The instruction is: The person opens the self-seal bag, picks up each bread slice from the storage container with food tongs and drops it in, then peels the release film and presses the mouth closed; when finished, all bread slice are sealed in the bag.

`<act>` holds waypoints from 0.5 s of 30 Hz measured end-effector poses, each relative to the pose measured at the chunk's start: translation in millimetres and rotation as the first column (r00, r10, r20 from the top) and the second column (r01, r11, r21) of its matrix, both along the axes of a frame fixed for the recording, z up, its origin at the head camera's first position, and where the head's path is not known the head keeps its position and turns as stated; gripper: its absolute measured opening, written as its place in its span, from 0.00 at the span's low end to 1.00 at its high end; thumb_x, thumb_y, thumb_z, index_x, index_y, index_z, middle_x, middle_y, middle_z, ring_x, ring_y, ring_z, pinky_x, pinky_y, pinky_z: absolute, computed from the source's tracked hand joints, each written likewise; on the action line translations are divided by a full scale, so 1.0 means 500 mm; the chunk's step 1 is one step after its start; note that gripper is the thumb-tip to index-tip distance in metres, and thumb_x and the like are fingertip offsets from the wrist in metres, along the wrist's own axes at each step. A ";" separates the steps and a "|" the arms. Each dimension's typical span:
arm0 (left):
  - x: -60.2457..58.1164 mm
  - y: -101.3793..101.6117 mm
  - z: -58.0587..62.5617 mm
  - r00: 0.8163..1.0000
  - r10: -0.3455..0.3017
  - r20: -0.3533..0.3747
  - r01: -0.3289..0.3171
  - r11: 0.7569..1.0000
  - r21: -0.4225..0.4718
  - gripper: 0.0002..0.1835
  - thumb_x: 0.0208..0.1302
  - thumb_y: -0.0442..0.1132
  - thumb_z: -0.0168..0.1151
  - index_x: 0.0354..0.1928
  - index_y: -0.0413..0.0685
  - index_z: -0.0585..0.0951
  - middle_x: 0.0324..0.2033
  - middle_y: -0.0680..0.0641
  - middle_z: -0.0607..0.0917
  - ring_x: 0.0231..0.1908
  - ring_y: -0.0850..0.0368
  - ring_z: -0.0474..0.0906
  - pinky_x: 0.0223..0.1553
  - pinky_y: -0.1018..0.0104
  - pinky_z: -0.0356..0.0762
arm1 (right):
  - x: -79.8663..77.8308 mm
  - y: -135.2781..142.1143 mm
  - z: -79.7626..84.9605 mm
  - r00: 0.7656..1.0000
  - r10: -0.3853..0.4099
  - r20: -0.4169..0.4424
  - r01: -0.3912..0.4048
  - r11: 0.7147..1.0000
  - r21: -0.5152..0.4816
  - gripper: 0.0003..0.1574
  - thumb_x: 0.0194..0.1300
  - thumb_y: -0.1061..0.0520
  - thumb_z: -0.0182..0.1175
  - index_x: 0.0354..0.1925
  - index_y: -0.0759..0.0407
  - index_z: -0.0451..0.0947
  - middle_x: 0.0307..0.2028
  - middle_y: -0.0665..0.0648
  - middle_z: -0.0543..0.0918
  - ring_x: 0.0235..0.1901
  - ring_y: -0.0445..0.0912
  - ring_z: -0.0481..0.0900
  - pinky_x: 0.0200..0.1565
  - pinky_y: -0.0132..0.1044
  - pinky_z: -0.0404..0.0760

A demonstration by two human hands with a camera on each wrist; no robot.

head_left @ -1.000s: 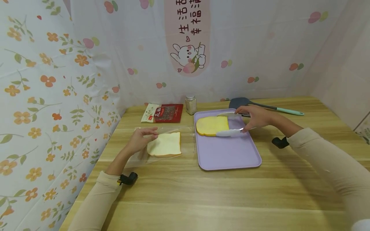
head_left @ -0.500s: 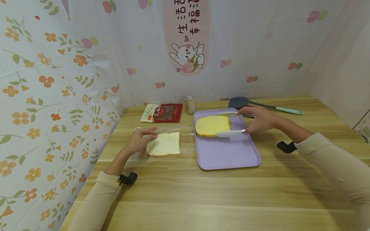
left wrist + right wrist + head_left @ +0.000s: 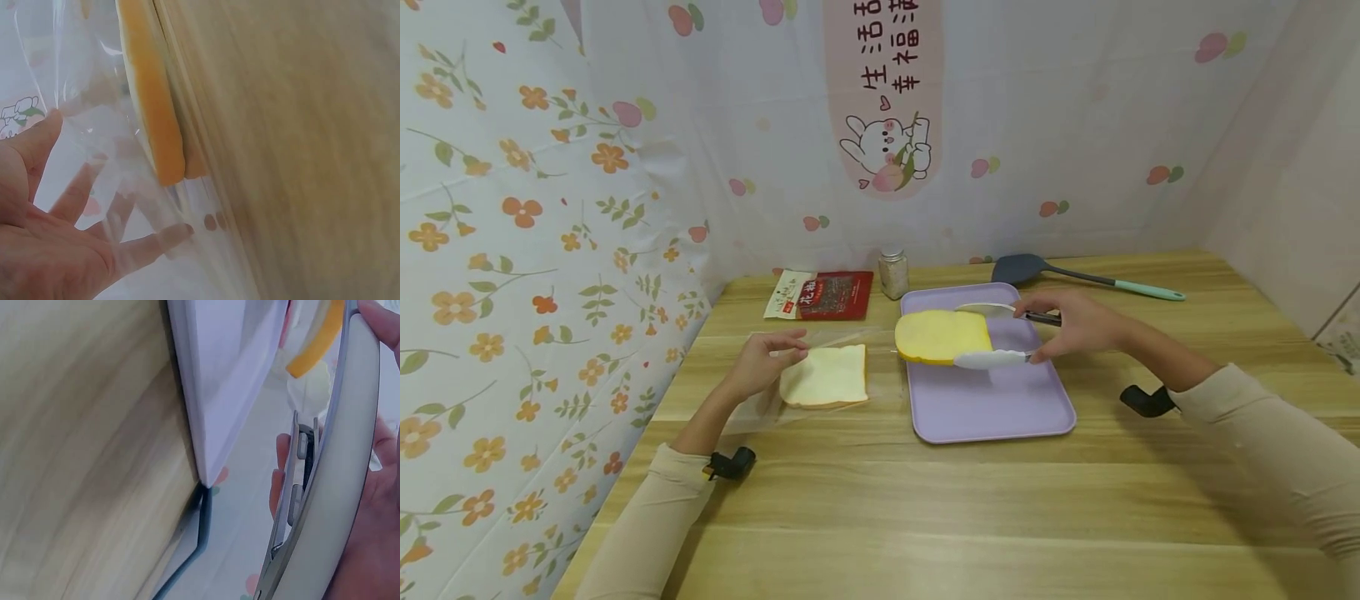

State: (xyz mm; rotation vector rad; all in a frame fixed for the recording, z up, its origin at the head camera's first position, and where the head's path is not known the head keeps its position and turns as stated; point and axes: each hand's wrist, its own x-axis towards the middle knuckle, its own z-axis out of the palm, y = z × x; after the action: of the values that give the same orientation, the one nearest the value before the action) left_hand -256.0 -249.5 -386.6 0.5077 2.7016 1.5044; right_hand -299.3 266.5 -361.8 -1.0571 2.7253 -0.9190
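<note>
My right hand [image 3: 1082, 325] grips a pair of tongs [image 3: 988, 360] with pale tips, which clasp a yellow slice of bread [image 3: 940, 333] by its sides. The slice is over the purple tray [image 3: 992, 412], its left end just past the rim. On the left, a paler slice of bread [image 3: 825, 375] lies at a clear plastic bag [image 3: 887, 385]; whether fully inside is hard to tell. My left hand [image 3: 763, 362] holds up the bag's film; in the left wrist view the film [image 3: 81, 75] gathers at the thumb tip, with other fingers behind it. The right wrist view shows the tongs' handle [image 3: 340, 475] against the palm.
A red and cream spice packet [image 3: 835, 294] lies at the back left, beside an upright glass jar [image 3: 894, 273]. Behind the tray rests a dark spatula [image 3: 1022, 267] with a mint handle. Patterned cloth [image 3: 775, 125] hangs behind the wooden table [image 3: 880, 517].
The yellow slice in the tongs has shifted left and nearer to me, and its end now passes the tray's left rim. My left hand has stayed in place.
</note>
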 end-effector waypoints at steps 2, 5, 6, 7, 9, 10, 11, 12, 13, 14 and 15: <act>0.000 -0.001 0.001 1.000 0.003 0.002 -0.003 1.000 0.000 0.14 0.68 0.36 0.64 0.46 0.28 0.84 0.63 0.35 0.76 0.67 0.36 0.67 0.61 0.39 0.68 | 0.002 -0.010 -0.003 1.000 0.020 0.008 -0.019 1.000 -0.010 0.40 0.43 0.45 0.82 0.53 0.55 0.79 0.56 0.56 0.80 0.61 0.61 0.73 0.62 0.63 0.67; 0.001 -0.001 0.002 1.000 0.007 -0.008 -0.008 1.000 -0.008 0.13 0.68 0.35 0.64 0.45 0.29 0.84 0.62 0.35 0.77 0.66 0.37 0.68 0.60 0.40 0.70 | 0.007 -0.025 -0.003 0.999 0.049 0.011 -0.049 0.999 -0.024 0.39 0.42 0.45 0.82 0.51 0.54 0.79 0.55 0.57 0.81 0.61 0.60 0.74 0.62 0.62 0.68; 0.002 -0.001 0.003 1.000 0.007 -0.018 -0.007 1.000 -0.014 0.13 0.68 0.35 0.64 0.45 0.29 0.84 0.62 0.35 0.77 0.65 0.36 0.69 0.59 0.40 0.71 | 0.009 -0.030 -0.004 0.998 0.058 0.011 -0.058 0.998 -0.031 0.39 0.42 0.46 0.82 0.51 0.54 0.79 0.56 0.58 0.81 0.61 0.60 0.74 0.61 0.62 0.69; 0.003 -0.001 0.003 1.000 0.007 -0.025 -0.008 1.000 -0.018 0.13 0.68 0.35 0.64 0.45 0.29 0.85 0.62 0.35 0.77 0.65 0.36 0.70 0.58 0.40 0.72 | 0.009 -0.035 -0.005 0.997 0.070 0.013 -0.069 0.997 -0.037 0.39 0.42 0.46 0.82 0.51 0.55 0.79 0.56 0.59 0.81 0.61 0.60 0.74 0.61 0.62 0.69; 0.004 0.001 0.002 0.999 0.006 -0.050 -0.007 0.999 -0.031 0.13 0.67 0.36 0.65 0.44 0.30 0.85 0.61 0.34 0.78 0.63 0.35 0.71 0.57 0.41 0.73 | 0.011 -0.044 -0.007 0.997 0.082 0.015 -0.081 0.996 -0.042 0.39 0.42 0.47 0.82 0.51 0.55 0.79 0.58 0.60 0.80 0.62 0.60 0.74 0.62 0.61 0.69; 0.005 0.001 0.001 0.998 0.002 -0.058 -0.004 0.999 -0.034 0.13 0.67 0.36 0.65 0.44 0.30 0.85 0.61 0.34 0.78 0.63 0.34 0.71 0.56 0.40 0.74 | 0.011 -0.049 -0.009 0.996 0.084 0.017 -0.083 0.996 -0.043 0.39 0.42 0.47 0.82 0.52 0.55 0.78 0.59 0.61 0.80 0.62 0.60 0.74 0.62 0.61 0.69; 0.006 0.001 0.001 0.998 -0.002 -0.065 0.000 0.999 -0.035 0.13 0.67 0.36 0.65 0.44 0.30 0.85 0.60 0.33 0.77 0.62 0.34 0.71 0.56 0.40 0.73 | 0.011 -0.053 -0.011 0.996 0.087 0.020 -0.086 0.995 -0.042 0.40 0.42 0.47 0.82 0.52 0.55 0.78 0.59 0.61 0.79 0.62 0.60 0.74 0.62 0.61 0.69; 0.006 0.001 0.000 0.998 -0.004 -0.069 0.001 0.999 -0.038 0.13 0.67 0.37 0.65 0.44 0.30 0.85 0.60 0.33 0.77 0.62 0.33 0.71 0.57 0.40 0.73 | 0.011 -0.058 -0.013 0.996 0.087 0.026 -0.086 0.995 -0.042 0.39 0.42 0.46 0.82 0.52 0.54 0.78 0.60 0.62 0.79 0.62 0.60 0.74 0.62 0.61 0.69; 0.006 0.001 0.000 0.998 -0.002 -0.064 0.000 1.000 -0.031 0.13 0.67 0.36 0.65 0.43 0.29 0.85 0.60 0.33 0.77 0.62 0.33 0.71 0.58 0.39 0.72 | 0.011 -0.062 -0.015 0.996 0.086 0.032 -0.085 0.996 -0.037 0.40 0.42 0.46 0.82 0.52 0.54 0.78 0.60 0.61 0.79 0.62 0.60 0.74 0.62 0.61 0.69; 0.006 0.001 -0.001 0.998 -0.003 -0.060 0.001 1.000 -0.029 0.13 0.67 0.36 0.65 0.44 0.29 0.85 0.60 0.33 0.77 0.62 0.33 0.71 0.58 0.39 0.71 | 0.011 -0.067 -0.016 0.996 0.084 0.039 -0.083 0.996 -0.035 0.40 0.42 0.46 0.82 0.52 0.53 0.78 0.60 0.61 0.78 0.63 0.59 0.73 0.62 0.60 0.69; 0.006 0.000 -0.001 0.999 0.000 -0.053 -0.001 1.000 -0.025 0.13 0.67 0.36 0.65 0.43 0.29 0.85 0.61 0.33 0.77 0.62 0.33 0.71 0.58 0.39 0.71 | 0.010 -0.071 -0.018 0.996 0.083 0.045 -0.082 0.996 -0.032 0.40 0.42 0.45 0.82 0.52 0.54 0.78 0.61 0.60 0.78 0.63 0.59 0.73 0.62 0.60 0.69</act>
State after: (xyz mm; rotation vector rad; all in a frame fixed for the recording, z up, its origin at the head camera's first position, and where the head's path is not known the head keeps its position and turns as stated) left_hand -252.9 -249.3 -387.3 0.5538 2.7563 1.4762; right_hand -294.1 230.9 -371.0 -1.1301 2.6174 -0.9625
